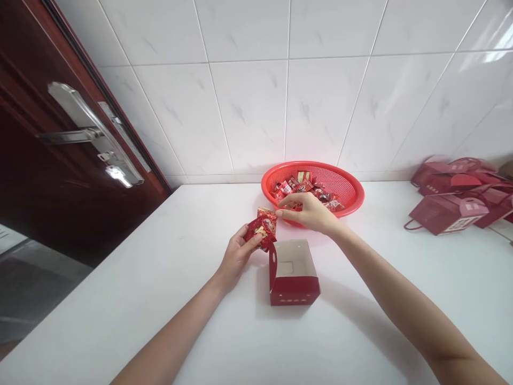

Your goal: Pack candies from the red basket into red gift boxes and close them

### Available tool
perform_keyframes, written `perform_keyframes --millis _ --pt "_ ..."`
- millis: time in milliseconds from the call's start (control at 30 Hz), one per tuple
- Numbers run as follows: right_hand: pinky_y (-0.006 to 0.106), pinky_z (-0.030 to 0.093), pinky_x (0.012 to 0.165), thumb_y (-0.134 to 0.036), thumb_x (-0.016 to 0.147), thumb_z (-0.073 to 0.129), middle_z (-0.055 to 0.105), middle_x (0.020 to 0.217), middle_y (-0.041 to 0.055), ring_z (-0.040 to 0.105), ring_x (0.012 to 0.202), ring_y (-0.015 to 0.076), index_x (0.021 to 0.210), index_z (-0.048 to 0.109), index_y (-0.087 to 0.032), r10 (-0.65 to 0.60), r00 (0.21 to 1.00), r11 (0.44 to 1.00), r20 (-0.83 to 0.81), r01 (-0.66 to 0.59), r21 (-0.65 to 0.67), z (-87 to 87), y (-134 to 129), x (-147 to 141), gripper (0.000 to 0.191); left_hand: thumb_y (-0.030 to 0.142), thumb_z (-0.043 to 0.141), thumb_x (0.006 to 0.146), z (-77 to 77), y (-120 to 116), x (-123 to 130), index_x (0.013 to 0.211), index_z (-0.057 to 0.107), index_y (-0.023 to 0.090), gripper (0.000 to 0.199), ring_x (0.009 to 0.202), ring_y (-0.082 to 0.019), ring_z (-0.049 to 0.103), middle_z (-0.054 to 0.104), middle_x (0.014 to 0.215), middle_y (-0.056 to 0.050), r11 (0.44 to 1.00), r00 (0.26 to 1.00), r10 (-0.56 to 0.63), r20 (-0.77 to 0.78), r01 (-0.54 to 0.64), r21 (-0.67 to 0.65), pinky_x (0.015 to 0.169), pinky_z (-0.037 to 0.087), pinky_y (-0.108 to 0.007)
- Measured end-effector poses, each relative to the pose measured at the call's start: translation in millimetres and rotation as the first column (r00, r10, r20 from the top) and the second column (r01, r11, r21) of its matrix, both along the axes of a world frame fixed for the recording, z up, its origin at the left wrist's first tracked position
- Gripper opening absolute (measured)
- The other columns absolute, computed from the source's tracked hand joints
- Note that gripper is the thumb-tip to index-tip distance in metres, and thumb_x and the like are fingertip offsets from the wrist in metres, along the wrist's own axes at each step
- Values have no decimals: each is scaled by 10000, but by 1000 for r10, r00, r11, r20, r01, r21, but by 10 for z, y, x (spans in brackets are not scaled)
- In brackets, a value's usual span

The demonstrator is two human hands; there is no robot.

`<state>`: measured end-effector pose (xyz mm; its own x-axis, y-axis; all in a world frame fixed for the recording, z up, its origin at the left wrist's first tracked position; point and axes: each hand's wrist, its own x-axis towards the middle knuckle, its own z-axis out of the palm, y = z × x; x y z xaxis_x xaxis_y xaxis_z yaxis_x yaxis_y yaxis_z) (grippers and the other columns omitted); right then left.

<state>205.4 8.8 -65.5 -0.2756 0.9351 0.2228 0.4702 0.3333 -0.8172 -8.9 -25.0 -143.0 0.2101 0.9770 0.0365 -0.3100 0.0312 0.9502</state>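
My left hand [236, 251] is closed on small shiny red snack packets, with a dark red packet [260, 231] in front under the thumb. Behind that one, a red-and-gold packet [266, 215] sticks up. At its upper right corner my right hand [306, 213] has thumb and forefinger brought close together, apparently pinching its edge. Just below the hands stands an open dark red gift box [294, 291], its pale inside bare and a handle flap raised on the left. Beyond my right hand, a red plastic basket [352, 184] holds several wrapped packets [302, 184], partly hidden by that hand.
Several folded dark red gift boxes [444, 214] are heaped at the right end of the white table [180, 299]. A white tiled wall [248, 107] runs along the back. On the left is a dark wooden door [40, 187] with a metal handle and keys.
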Motion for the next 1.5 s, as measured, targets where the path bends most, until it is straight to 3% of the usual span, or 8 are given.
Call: perform_keyframes --millis 167,400,767,900,1100,1267,1367,1500 --pt "313 461 750 -383 880 685 720 823 38 639 812 189 828 744 -174 121 992 993 -22 -121 1 -68 -39 -121 223 408 860 784 26 -24 -17 1151 707 177 460 1005 -255 682 743 1142 -102 998 1000 18 4 -18 66 883 537 -361" --pt "293 430 695 -381 842 700 682 735 20 576 717 163 751 730 -169 104 986 994 -133 -99 50 -119 -35 -127 232 413 836 815 25 -28 -27 1168 669 193 448 869 -190 652 729 1030 -55 990 998 61 -28 -57 126 781 531 -307" --pt "266 377 612 -244 828 681 647 616 -15 524 596 132 662 678 -192 -8 1000 993 -29 11 118 -70 -188 -225 174 425 828 797 33 -65 13 1267 621 241 546 974 -204 671 722 1130 -42 989 987 144 -75 -146 -23 803 510 -288" --pt "263 343 579 -231 832 658 616 585 -19 474 553 123 660 670 -200 -26 1000 989 8 25 147 -37 -211 -206 176 415 860 754 55 -50 5 1217 666 242 532 865 -171 674 741 1020 -24 980 982 182 -55 -185 -69 743 508 -257" --pt "274 324 559 -300 849 649 597 598 -14 421 539 120 695 674 -196 -73 997 982 18 69 175 -34 -203 -149 187 361 892 694 145 -58 14 1108 736 187 474 918 -213 716 778 1047 -70 980 991 127 35 -120 -162 814 536 -291" --pt "283 295 529 -317 845 664 566 629 -5 395 556 121 715 683 -191 -96 992 973 -86 112 200 154 -244 9 182 276 853 591 226 -47 -41 1012 757 167 445 780 -195 693 772 904 -48 966 984 170 47 -157 -206 716 539 -287" --pt "277 269 501 -342 839 705 532 632 -8 390 554 114 697 663 -198 42 968 988 -246 -4 152 332 -320 156 207 221 772 532 297 -54 -115 851 727 182 324 673 -169 631 715 763 -10 966 974 205 101 -184 -182 597 505 -265" --pt "258 217 446 -355 870 721 461 573 -43 311 483 79 690 620 -201 195 924 981 -329 -185 64 495 -429 295 258 246 711 520 439 -134 -212 700 634 182 206 497 -121 509 683 681 -26 999 991 8 133 -4 -33 448 369 -238"
